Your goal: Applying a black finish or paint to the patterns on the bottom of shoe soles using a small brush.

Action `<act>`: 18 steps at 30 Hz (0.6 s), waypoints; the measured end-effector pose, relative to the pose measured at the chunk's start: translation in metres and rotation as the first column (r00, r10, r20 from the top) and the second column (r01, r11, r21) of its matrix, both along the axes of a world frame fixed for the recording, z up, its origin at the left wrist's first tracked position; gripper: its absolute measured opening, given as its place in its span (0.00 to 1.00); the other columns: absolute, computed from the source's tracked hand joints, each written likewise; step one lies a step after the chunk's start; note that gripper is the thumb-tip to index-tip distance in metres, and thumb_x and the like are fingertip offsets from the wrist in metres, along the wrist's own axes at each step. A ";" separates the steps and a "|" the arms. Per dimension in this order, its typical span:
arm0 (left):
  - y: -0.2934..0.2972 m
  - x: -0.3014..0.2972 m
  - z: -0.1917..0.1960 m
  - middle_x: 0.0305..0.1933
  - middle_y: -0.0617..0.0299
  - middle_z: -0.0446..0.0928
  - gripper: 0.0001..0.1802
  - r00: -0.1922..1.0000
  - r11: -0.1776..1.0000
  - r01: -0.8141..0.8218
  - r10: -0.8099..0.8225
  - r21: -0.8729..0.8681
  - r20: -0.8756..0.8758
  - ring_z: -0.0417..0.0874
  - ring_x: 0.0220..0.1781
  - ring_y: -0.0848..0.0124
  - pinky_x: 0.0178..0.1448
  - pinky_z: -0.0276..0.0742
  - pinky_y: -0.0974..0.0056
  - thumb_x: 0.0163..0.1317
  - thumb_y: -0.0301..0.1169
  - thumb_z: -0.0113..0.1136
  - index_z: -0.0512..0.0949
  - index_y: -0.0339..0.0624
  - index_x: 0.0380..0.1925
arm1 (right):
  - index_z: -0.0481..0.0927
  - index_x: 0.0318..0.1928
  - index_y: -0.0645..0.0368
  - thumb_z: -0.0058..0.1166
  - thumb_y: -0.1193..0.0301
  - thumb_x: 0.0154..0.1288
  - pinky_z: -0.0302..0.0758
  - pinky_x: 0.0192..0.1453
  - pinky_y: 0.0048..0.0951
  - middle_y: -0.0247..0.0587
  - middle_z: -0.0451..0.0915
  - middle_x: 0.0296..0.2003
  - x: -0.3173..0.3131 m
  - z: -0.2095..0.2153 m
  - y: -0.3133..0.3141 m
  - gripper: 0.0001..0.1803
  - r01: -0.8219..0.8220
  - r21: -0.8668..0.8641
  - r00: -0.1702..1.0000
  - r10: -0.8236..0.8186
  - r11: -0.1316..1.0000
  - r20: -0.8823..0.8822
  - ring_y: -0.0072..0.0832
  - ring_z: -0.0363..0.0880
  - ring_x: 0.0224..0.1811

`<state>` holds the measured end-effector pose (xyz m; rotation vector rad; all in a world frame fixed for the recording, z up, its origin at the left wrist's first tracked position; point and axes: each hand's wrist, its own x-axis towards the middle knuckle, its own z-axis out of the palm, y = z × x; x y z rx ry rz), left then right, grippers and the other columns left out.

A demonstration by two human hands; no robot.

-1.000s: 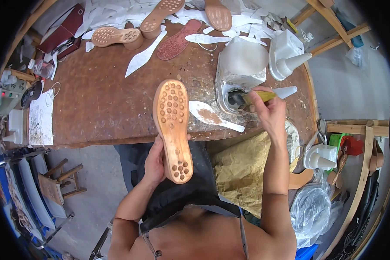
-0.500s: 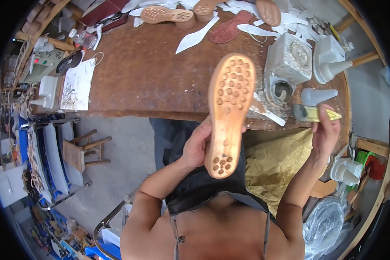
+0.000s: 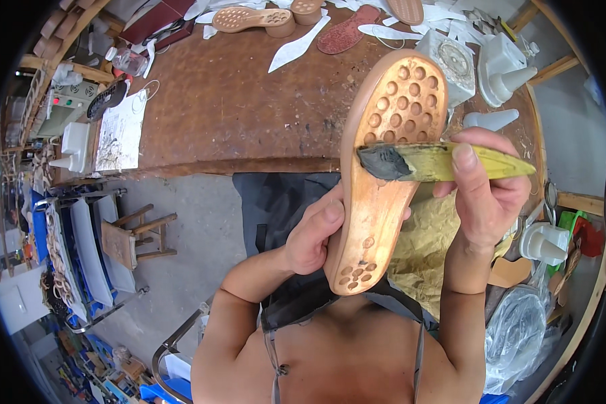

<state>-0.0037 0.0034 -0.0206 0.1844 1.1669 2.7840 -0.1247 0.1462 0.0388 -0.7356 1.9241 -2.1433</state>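
Observation:
My left hand is wrapped round the waist of a tan shoe sole, its fingers behind it. Round dimples cover the forepart and heel of the sole, which is held upright above my lap. Between thumb and fingers, my right hand grips a yellow-handled brush with a dark, stiff tip. That tip lies across the sole just below the forepart dimples; whether it presses on the surface I cannot tell.
On the brown table lie more soles, a red sole piece and white cut-outs. A crusted white container and white nozzle-shaped pieces stand at right. A wooden stool is at left.
My right hand has brought the brush left and over the sole. The sole has come closer, moved right and tilted to the right at its top.

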 end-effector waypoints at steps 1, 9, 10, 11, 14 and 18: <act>0.005 0.001 0.008 0.53 0.42 0.71 0.42 0.990 0.993 -0.089 0.097 -0.079 0.104 0.78 0.48 0.62 0.51 0.73 0.64 0.60 0.58 0.36 0.55 0.31 0.61 | 0.77 0.38 0.67 0.58 0.76 0.57 0.68 0.21 0.14 0.38 0.78 0.26 0.003 0.000 0.000 0.09 -0.021 -0.027 0.999 0.020 0.999 -0.043 0.17 0.73 0.19; 0.000 0.005 0.007 0.59 0.41 0.65 0.42 0.984 0.985 -0.151 0.158 -0.086 0.083 0.70 0.59 0.56 0.62 0.66 0.58 0.60 0.57 0.37 0.52 0.30 0.62 | 0.78 0.34 0.65 0.60 0.76 0.51 0.71 0.22 0.23 0.41 0.79 0.22 0.034 -0.006 0.021 0.09 -0.133 0.053 0.941 0.143 0.990 -0.308 0.25 0.76 0.19; 0.000 0.005 0.008 0.58 0.41 0.66 0.43 0.981 0.982 -0.172 0.179 -0.079 0.081 0.70 0.59 0.55 0.61 0.66 0.58 0.60 0.57 0.37 0.51 0.31 0.63 | 0.77 0.33 0.64 0.62 0.75 0.50 0.71 0.22 0.24 0.41 0.78 0.20 0.038 -0.006 0.023 0.10 -0.125 0.075 0.930 0.143 0.989 -0.339 0.27 0.75 0.17; -0.003 0.005 0.009 0.57 0.40 0.66 0.42 0.986 0.985 -0.156 0.160 -0.076 0.049 0.71 0.59 0.56 0.61 0.66 0.58 0.61 0.57 0.35 0.51 0.32 0.63 | 0.77 0.33 0.64 0.62 0.75 0.49 0.72 0.22 0.24 0.41 0.78 0.20 0.043 -0.007 0.022 0.10 -0.128 0.076 0.922 0.147 0.989 -0.359 0.28 0.75 0.17; -0.004 0.002 0.010 0.57 0.40 0.67 0.41 0.984 0.981 -0.179 0.177 -0.075 -0.027 0.71 0.58 0.56 0.61 0.65 0.59 0.62 0.57 0.33 0.51 0.32 0.63 | 0.76 0.34 0.65 0.62 0.76 0.48 0.73 0.21 0.26 0.43 0.78 0.20 0.050 -0.006 0.026 0.12 -0.155 0.122 0.871 0.194 0.980 -0.452 0.31 0.76 0.16; -0.008 -0.001 0.009 0.55 0.40 0.69 0.39 0.977 0.978 -0.206 0.203 -0.040 -0.067 0.71 0.57 0.56 0.61 0.65 0.60 0.63 0.55 0.30 0.52 0.32 0.63 | 0.74 0.37 0.69 0.62 0.80 0.47 0.74 0.21 0.29 0.46 0.77 0.22 0.057 -0.004 0.027 0.15 -0.269 0.133 0.801 0.298 0.954 -0.518 0.33 0.76 0.17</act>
